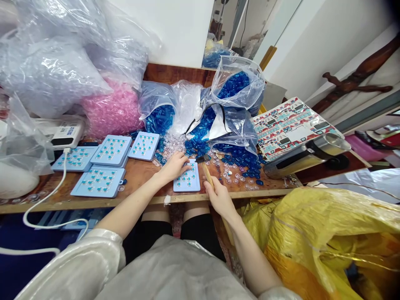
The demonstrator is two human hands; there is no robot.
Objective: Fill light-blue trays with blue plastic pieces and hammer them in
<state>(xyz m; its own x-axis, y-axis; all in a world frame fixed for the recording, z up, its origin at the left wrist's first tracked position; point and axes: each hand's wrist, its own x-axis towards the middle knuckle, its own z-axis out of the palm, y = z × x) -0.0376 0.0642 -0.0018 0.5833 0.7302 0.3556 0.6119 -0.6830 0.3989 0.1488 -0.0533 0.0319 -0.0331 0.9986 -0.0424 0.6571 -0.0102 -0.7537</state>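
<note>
In front of me at the table's edge lies a light blue plastic tray point(186, 186) with rows of small teal and clear pieces. My left hand point(175, 166) reaches over its upper left part, fingers drawn together and bent down at the tray; whatever is under the fingertips is too small to make out. Wrapped in my right hand point(218, 193) is a hammer point(206, 171) with a wooden handle. Its dark head hovers by the tray's upper right corner, close to my left fingertips.
Similar filled trays point(97, 181) lie to the left, near a white cable point(64, 171). Loose blue pieces point(250, 164) and clear pieces spread behind the tray. Bags of blue pieces point(161, 116), a pink bag point(112, 106), a clear flask point(308, 154) and a yellow sack point(312, 225) surround the work.
</note>
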